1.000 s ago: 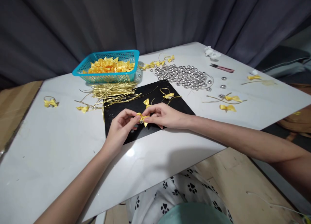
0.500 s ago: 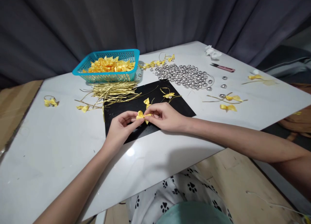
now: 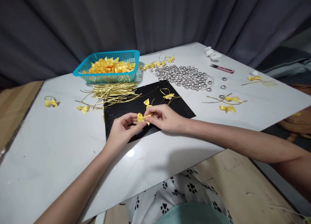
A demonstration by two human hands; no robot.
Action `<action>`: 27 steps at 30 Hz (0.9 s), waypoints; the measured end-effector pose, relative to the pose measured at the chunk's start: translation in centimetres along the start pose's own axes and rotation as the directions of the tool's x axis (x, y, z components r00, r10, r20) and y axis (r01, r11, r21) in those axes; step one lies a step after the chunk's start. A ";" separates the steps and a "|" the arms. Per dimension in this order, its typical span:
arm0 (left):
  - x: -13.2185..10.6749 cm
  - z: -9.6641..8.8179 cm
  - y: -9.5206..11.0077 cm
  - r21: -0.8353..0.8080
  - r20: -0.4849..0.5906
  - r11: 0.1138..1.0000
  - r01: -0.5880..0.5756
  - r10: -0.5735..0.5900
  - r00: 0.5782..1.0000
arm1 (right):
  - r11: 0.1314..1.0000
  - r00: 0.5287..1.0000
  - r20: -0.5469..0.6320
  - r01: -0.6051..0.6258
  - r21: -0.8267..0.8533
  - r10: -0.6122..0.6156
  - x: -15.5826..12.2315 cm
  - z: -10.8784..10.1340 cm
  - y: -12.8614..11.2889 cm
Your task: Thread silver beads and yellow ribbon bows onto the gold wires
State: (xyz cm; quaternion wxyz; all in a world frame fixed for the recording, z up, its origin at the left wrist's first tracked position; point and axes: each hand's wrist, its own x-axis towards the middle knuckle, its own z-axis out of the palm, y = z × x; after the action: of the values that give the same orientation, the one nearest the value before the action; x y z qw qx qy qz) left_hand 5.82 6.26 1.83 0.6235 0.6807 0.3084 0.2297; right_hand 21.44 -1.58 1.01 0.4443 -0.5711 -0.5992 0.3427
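A small yellow ribbon bow point(image 3: 141, 118) is pinched between both of my hands above a black mat point(image 3: 179, 104). My left hand point(image 3: 122, 129) grips its left side with closed fingers. My right hand point(image 3: 163, 118) pinches its right side. Two more yellow bows point(image 3: 146, 102) with gold wire lie on the mat just beyond my fingers. A bundle of gold wire ties point(image 3: 112, 91) rests at the mat's far left corner.
A teal basket point(image 3: 131, 76) of yellow bows stands at the back left. A heap of silver beads point(image 3: 184, 75) lies behind the mat. Finished bows point(image 3: 227, 108) lie at the right, one bow point(image 3: 50, 102) at the far left. A pink cutter point(image 3: 222, 68) sits far right.
The bow has turned a little between my fingers and my hands have closed in on it; both hands stay in the same spot over the mat.
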 end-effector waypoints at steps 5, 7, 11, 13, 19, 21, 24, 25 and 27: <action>-0.1 0.1 0.7 0.019 -0.017 0.998 0.060 -0.060 0.998 | 0.992 0.995 0.046 -0.090 0.089 0.086 0.3 -0.3 -0.3; -0.1 0.1 0.7 0.018 -0.020 0.998 0.062 -0.062 0.998 | 0.964 0.976 0.138 -0.193 0.183 0.169 0.4 -0.6 -0.6; 0.0 0.0 0.4 0.015 -0.026 0.998 0.053 -0.053 0.998 | 0.799 0.869 0.407 -0.447 0.403 0.281 0.4 -1.2 -1.1; 0.1 -0.1 0.2 -0.001 -0.050 0.998 0.059 -0.059 0.997 | 0.726 0.832 0.473 -0.513 0.458 0.290 0.5 -1.7 -1.2; 0.0 -0.5 -0.1 -0.033 -0.022 0.998 0.052 -0.052 0.998 | 0.906 0.924 0.269 -0.341 0.251 0.273 0.7 -3.8 -1.1; -0.1 -0.5 0.0 -0.014 -0.003 0.999 0.043 -0.043 0.999 | 0.957 0.945 0.236 -0.260 0.129 0.225 0.8 -4.8 -1.2; -0.2 -0.7 0.1 0.031 0.023 0.999 0.023 -0.023 0.999 | 0.979 0.958 0.230 -0.193 0.072 0.172 0.9 -6.3 -1.4; -0.2 -0.7 0.1 0.049 0.033 0.999 0.014 -0.016 0.999 | 0.981 0.964 0.207 -0.185 0.065 0.168 0.9 -6.7 -1.6; -0.1 -0.7 0.1 0.070 0.052 0.998 -0.002 -0.001 0.999 | 0.980 0.976 0.125 -0.188 0.059 0.180 1.0 -7.2 -1.8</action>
State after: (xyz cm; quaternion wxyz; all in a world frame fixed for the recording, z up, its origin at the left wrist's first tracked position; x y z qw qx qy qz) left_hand 5.29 6.63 2.02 0.6071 0.7080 0.2997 0.2009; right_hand 27.44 -1.51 5.48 0.3940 -0.5865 -0.5567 0.4368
